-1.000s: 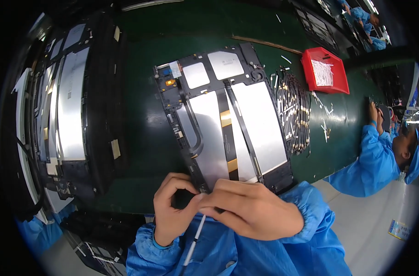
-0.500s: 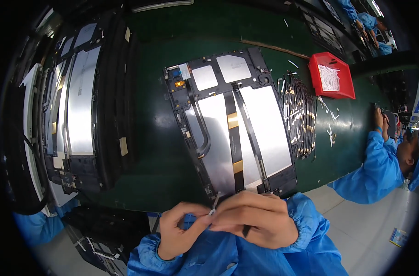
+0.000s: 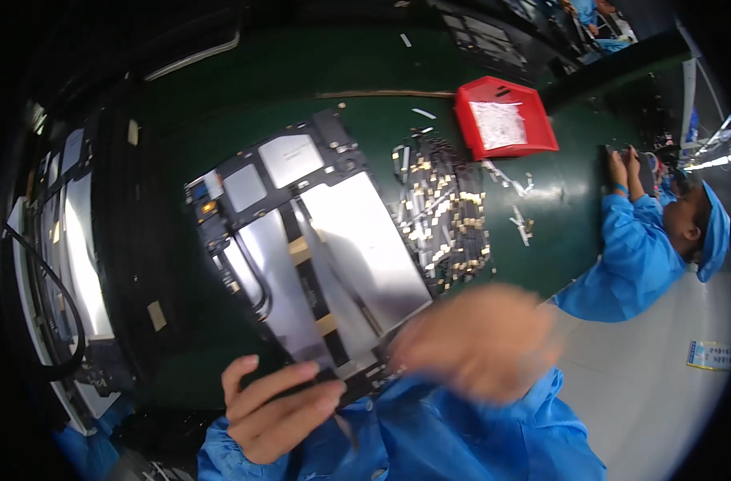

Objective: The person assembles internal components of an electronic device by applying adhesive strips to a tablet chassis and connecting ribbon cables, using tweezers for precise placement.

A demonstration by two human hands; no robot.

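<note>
A tablet-like device assembly with silver plates, a black frame and a dark ribbon cable lies tilted on the green table in front of me. My left hand is at its near left edge, fingers stretched out and apart. Below those fingertips hangs a thin pale strip; whether the hand touches it is unclear. Over the near right corner of the assembly is my right hand, smeared by motion, so its fingers and anything in them cannot be made out.
Right of the assembly lies a pile of black flex cables with gold ends. Beyond it stands a red bin of white strips, with loose strips nearby. More device assemblies stand at the left. A co-worker in blue sits at the right.
My hands, together before at a small pale strip, have parted. The right has moved right and forward, the left lower and left. The whole view has swung, shifting the table's things leftward.
</note>
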